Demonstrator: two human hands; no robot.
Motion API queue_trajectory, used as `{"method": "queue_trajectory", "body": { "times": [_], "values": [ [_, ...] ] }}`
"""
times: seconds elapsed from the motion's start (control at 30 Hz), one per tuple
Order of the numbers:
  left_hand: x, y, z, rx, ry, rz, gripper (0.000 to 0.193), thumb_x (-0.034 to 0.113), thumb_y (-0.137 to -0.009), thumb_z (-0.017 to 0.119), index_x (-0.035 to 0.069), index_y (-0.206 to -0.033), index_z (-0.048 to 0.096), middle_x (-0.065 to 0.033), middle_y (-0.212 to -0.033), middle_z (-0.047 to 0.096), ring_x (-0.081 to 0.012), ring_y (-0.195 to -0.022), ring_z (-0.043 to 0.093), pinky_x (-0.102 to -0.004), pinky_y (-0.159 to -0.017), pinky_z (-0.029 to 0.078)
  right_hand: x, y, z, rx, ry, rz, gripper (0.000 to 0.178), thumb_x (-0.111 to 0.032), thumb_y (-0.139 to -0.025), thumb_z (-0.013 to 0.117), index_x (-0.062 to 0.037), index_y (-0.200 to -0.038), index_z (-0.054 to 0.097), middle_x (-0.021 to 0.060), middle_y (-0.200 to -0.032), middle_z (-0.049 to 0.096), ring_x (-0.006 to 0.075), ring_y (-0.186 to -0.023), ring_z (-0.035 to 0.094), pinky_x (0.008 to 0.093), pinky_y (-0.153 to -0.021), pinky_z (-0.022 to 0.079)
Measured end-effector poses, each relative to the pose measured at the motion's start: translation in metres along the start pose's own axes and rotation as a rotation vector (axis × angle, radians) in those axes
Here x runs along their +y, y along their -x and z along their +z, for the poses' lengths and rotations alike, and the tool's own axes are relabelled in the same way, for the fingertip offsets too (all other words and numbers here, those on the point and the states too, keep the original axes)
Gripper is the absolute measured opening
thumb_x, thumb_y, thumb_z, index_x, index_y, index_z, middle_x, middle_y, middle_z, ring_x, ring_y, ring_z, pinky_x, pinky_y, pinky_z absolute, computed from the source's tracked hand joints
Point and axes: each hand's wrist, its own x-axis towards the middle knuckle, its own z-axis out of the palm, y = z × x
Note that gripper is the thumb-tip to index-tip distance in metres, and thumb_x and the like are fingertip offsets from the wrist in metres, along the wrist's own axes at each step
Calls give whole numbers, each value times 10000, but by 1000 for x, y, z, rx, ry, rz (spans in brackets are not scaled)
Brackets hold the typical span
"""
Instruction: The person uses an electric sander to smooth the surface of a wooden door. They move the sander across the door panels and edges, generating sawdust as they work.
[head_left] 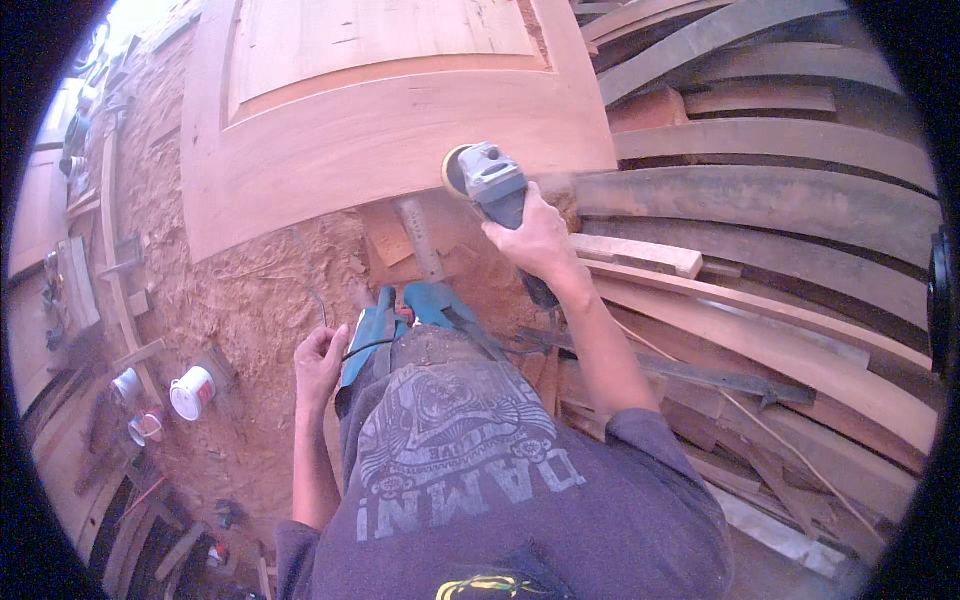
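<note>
Right hand (535,235): gripping the angle grinder (490,180) by its body, pressing the disc flat on the door panel (380,130) near its lower right corner.
Left hand (320,365): pinching the black cord (362,347), holding it clear.
Around: sawdust floor (240,300), stacked planks (780,200).

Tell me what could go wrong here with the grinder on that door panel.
The right hand alone holds the angle grinder at the wooden door panel edge; a one-handed grip could let it kick. The left hand holds the power cord near the body, where it might snag. Loose planks underfoot could trip.
</note>
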Motion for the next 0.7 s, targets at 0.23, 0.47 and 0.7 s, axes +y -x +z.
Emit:
{"method": "queue_trajectory", "body": {
  "times": [0.23, 0.47, 0.7],
  "values": [
    [12, -9, 8, -43, -63, 27, 361, 318, -1092, 787, 55, -855, 721, 82, -740, 564, -20, -682, 484, -258, -590, 367, 38, 2, -26, 133, 1, 26, 781, -379, -851, 888, 64, -1416, 579, 376, -1208, 760, 553, -1190, 728, 569, -1064, 577],
    [12, 7, -5, 61, -12, 181, 391, 332, -1060, 812, -9, -883, 736, 41, -696, 558, -68, -666, 491, -334, -599, 417, 81, -13, -52, 91, -337, 16, 302, -245, -934, 893, -25, -1112, 785, 33, -950, 763, 166, -780, 695, 374, -723, 579],
    [-36, 66, -78, 399, 119, 1, 368, 351, -1039, 830, 36, -863, 755, 59, -670, 548, -49, -644, 472, -300, -579, 395, -27, -32, -8, 53, -561, -193, 473, -181, -974, 860, -13, -1366, 653, 58, -1074, 714, 181, -848, 701, 354, -748, 586]
  ]
}}
